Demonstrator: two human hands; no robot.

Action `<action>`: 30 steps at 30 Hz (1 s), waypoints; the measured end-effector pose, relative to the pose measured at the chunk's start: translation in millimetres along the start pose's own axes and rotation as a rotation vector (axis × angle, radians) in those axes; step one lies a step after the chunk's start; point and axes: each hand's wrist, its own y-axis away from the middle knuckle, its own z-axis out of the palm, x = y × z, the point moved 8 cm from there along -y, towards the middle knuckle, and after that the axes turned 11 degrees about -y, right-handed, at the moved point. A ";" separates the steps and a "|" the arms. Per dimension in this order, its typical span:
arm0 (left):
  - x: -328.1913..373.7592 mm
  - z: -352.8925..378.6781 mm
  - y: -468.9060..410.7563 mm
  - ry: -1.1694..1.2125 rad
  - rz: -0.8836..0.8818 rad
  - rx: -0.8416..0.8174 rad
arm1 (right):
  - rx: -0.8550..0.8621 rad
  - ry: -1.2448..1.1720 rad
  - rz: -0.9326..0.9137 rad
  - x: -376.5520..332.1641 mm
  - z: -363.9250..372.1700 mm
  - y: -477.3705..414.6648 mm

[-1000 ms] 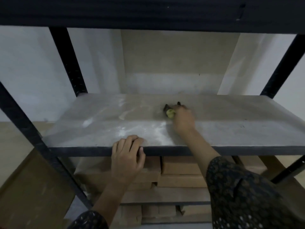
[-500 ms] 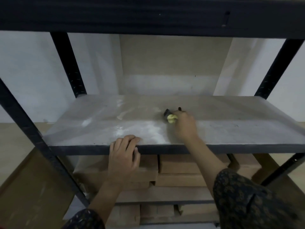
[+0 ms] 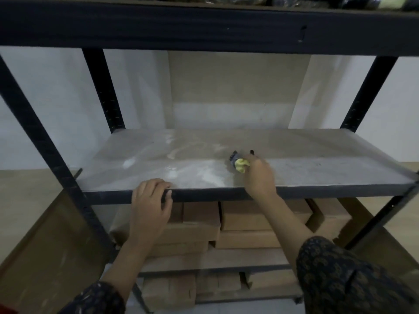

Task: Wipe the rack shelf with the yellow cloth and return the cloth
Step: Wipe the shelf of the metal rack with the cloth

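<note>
Yellow cloth bunched in right hand, pressed on grey rack shelf near its middle; dark patch of cloth shows at its far left edge. Right hand closed around cloth, fingers curled, forearm crossing shelf's front edge. Left hand grips front lip of shelf left of centre, fingers hooked over top, thumb below. Pale smears on shelf surface between hands. Stacked cardboard boxes on lower shelves. Black uprights frame rack.

Head view — close, down onto shelf.
</note>
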 end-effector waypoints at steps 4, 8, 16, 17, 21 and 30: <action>-4.0 1.4 1.6 -0.056 0.053 -0.027 | -0.007 -0.049 -0.150 -46.0 37.3 43.4; -7.0 4.7 -0.2 -0.054 0.054 -0.088 | -0.069 -0.169 -0.220 -72.2 42.3 53.6; -7.0 4.4 -2.6 -0.018 0.066 -0.076 | 0.112 -0.022 0.002 -29.3 33.1 28.7; -7.4 4.4 -3.1 -0.017 0.068 -0.075 | 0.101 -0.057 -0.046 -41.9 42.5 38.5; -9.2 7.1 -1.8 -0.004 0.079 -0.062 | -0.004 -0.169 -0.217 -88.1 60.2 69.4; -7.4 3.0 1.0 0.042 0.062 -0.019 | 0.096 0.023 0.157 -15.4 12.4 -12.4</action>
